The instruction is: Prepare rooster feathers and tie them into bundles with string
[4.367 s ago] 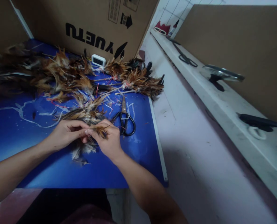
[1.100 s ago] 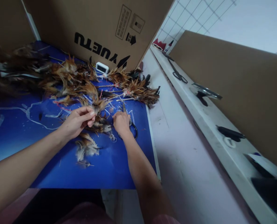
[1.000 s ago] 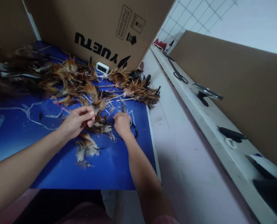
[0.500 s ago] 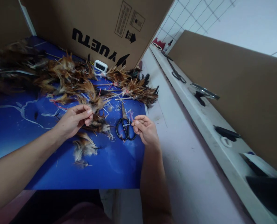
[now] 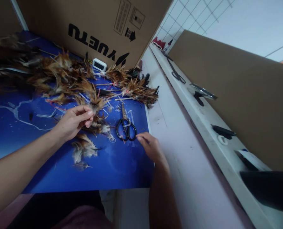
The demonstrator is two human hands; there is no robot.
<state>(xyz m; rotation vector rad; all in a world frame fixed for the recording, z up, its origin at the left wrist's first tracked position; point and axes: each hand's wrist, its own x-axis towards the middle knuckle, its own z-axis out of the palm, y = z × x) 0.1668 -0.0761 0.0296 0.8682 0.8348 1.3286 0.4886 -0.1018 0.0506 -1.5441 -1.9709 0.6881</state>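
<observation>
Thumb and fingers of my left hand [image 5: 76,121] pinch a small bunch of brown feathers [image 5: 95,101] by its pale base. My right hand [image 5: 152,146] is just right of the black-handled scissors [image 5: 126,128], its fingers closed and their tips beside the right handle loop. What those fingers hold, if anything, is too small to make out. The scissors lie on the blue tabletop [image 5: 112,178], blades pointing away. Below my left hand are a loose clump of grey and brown feathers [image 5: 85,149] and, partly hidden, another feather bunch [image 5: 100,124].
Feather bunches tied on sticks [image 5: 138,90] and a heap of feathers [image 5: 60,70] fill the back of the table. A small white digital display [image 5: 99,65] leans by a large cardboard box [image 5: 93,19]. Clear plastic strips [image 5: 19,113] lie left. Tools line a ledge [image 5: 193,105] at right.
My right hand has moved down and slightly right, away from the strips by the scissors. My left hand still pinches the feather bunch. The view has shifted slightly.
</observation>
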